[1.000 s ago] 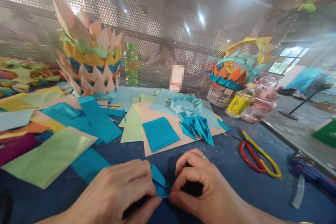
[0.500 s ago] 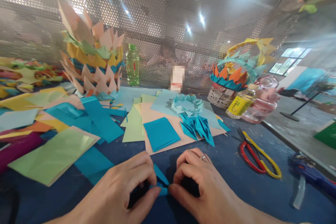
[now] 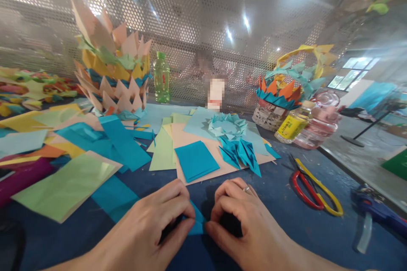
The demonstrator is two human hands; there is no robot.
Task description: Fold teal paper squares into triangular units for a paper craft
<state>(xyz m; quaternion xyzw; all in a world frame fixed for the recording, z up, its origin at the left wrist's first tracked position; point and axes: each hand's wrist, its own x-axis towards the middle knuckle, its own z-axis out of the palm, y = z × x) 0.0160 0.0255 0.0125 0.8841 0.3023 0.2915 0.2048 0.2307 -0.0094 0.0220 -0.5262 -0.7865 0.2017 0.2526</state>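
Between my two hands a small folded piece of blue paper [image 3: 197, 225] lies low over the dark table, mostly covered by fingers. My left hand [image 3: 162, 220] pinches its left side, thumb against curled fingers. On its right edge, my right hand [image 3: 243, 220], with a ring on one finger, closes thumb and forefinger. Just beyond them a stack of blue paper squares [image 3: 196, 161] rests on a pale pink sheet [image 3: 190, 134]. Beside the stack sit folded blue paper pieces [image 3: 240, 154], and behind those a ring of light blue folded paper [image 3: 227, 126].
Right of my hands lie red-and-yellow-handled scissors [image 3: 316, 188] and a blue glue gun [image 3: 378, 209]. Coloured paper sheets [image 3: 66, 182] spread over the left. A tall paper-petal stack [image 3: 112, 72], a green bottle [image 3: 161, 77], a yellow-labelled bottle [image 3: 292, 123] and a paper basket [image 3: 276, 103] stand behind.
My left thumb and fingers have come together on the blue paper. Its raised pointed flap now lies lower and flatter. My right hand has barely moved.
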